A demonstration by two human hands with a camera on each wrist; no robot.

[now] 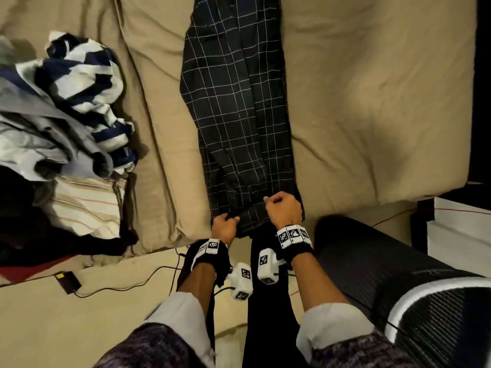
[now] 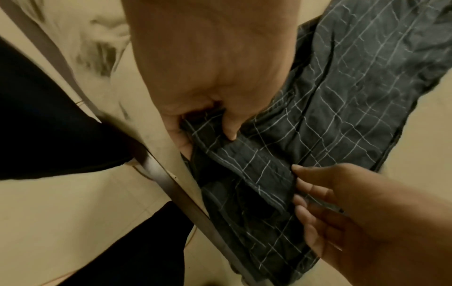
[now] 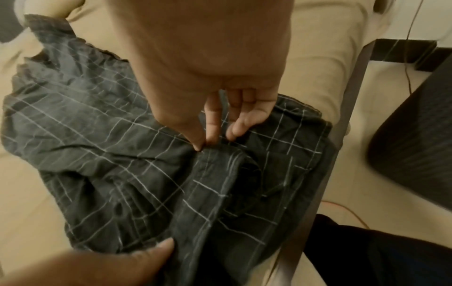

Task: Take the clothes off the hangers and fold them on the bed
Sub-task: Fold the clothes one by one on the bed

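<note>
A dark garment with a thin white check (image 1: pixel 239 115) lies stretched lengthwise down the middle of the beige bed (image 1: pixel 358 102), its near end at the bed's edge. My left hand (image 1: pixel 225 224) grips the near left corner of the checked garment (image 2: pixel 342 96), thumb on top and fingers curled under the edge (image 2: pixel 200 123). My right hand (image 1: pixel 279 205) is curled over the near right part. In the right wrist view its thumb and fingertips (image 3: pixel 215 139) pinch a raised fold of the cloth (image 3: pixel 122 154). No hanger is in view.
A heap of other clothes (image 1: pixel 66 102), striped blue-and-white on top, lies on the bed's left side. A black ribbed cylinder (image 1: pixel 398 274) stands on the floor at my right, beside a white box (image 1: pixel 457 227). A small black device with a cable (image 1: pixel 67 281) lies on the floor at left.
</note>
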